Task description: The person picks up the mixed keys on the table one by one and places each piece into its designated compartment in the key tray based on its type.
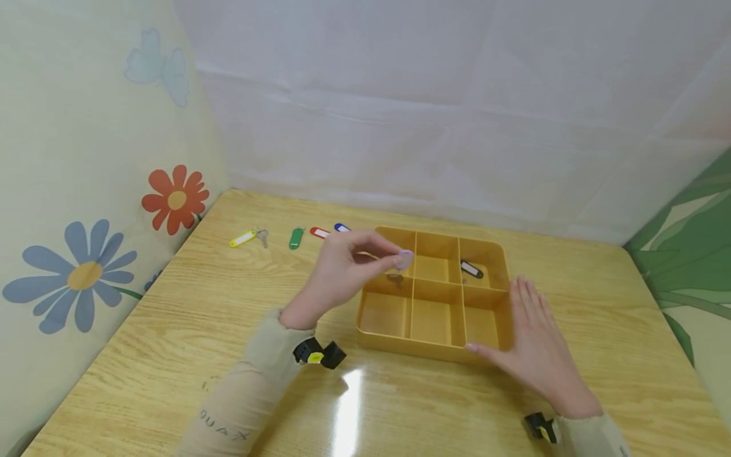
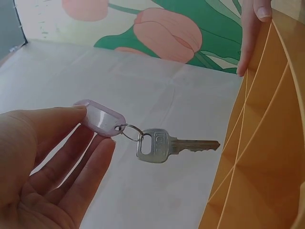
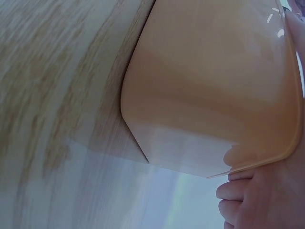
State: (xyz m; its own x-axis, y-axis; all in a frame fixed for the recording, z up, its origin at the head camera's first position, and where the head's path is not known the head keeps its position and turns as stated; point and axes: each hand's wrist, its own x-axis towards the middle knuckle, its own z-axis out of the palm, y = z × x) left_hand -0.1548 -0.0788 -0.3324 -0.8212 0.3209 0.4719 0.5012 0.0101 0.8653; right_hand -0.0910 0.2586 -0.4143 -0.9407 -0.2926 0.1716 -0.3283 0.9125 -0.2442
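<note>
My left hand [image 1: 345,270] pinches a pale purple key tag [image 2: 101,119] between thumb and fingers. From its ring hangs a silver key [image 2: 156,146], which points toward the box in the left wrist view. In the head view, this tag is above the back left compartment of an orange divided box [image 1: 422,348]. My right hand [image 1: 539,346] rests against the box's right end, fingers straight along the side wall and thumb at the front rim. A black key tag [image 1: 471,269] with a white label lies in the back right compartment.
Left of the box, a yellow key tag [image 1: 242,238] with a key [image 1: 263,237], a green tag [image 1: 296,238], a red tag [image 1: 320,233] and a partly hidden blue tag [image 1: 342,228] lie on the wooden table [image 1: 171,355]. A white cloth wall [image 1: 400,127] stands behind.
</note>
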